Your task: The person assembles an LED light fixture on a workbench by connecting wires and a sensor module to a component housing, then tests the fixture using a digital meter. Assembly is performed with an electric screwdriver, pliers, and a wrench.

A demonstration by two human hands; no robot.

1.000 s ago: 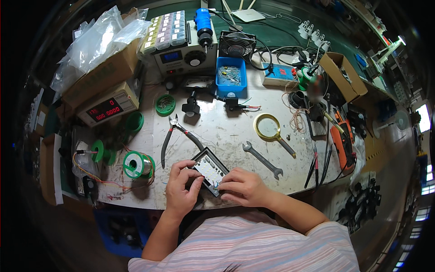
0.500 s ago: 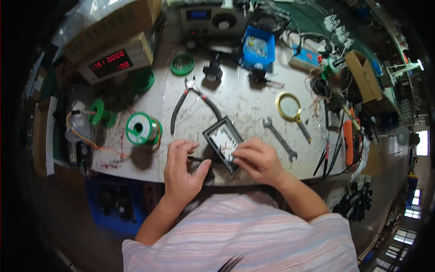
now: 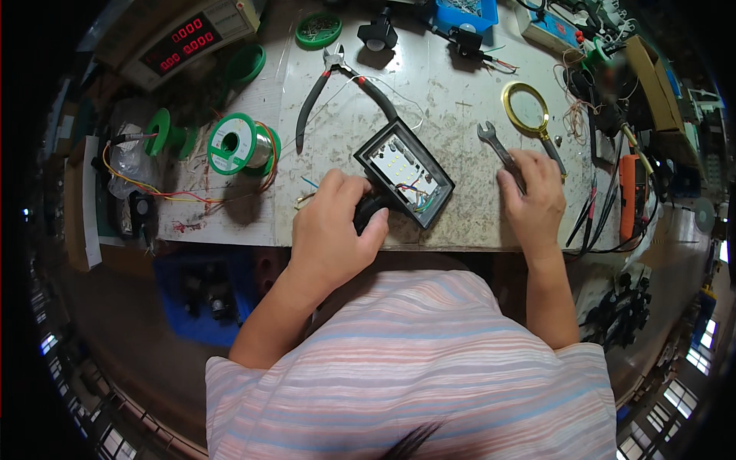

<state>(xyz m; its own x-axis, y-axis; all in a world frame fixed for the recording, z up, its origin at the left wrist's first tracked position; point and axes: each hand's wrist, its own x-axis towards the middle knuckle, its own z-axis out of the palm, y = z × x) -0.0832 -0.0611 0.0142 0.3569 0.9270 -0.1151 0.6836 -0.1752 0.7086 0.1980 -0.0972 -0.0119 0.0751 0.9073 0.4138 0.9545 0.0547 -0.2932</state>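
Note:
A black rectangular lamp housing [image 3: 443, 201] lies open on the table, tilted, with a white LED board [image 3: 402, 165] and thin coloured wires inside. My left hand [image 3: 331, 226] is closed around the black stem [image 3: 369, 210] at the housing's near left side; the fingers partly hide it. Wire ends stick out beyond that hand. Farther right, my right hand [image 3: 534, 201] has its fingers over the lower part of an open-end wrench [image 3: 498, 146]. The wrench's upper jaw shows; its other end is hidden under the hand.
Cutting pliers [image 3: 335, 61] lie beyond the housing. A solder spool [image 3: 232, 144] stands at left, near a display unit [image 3: 184, 46]. The magnifying glass [image 3: 526, 107] lies just beyond my right hand. Cables and an orange meter [image 3: 632, 195] are at the right edge.
My right hand has left the lamp housing and moved right onto the wrench. My left hand, apart from the housing before, now grips its stem. The whole view has shifted.

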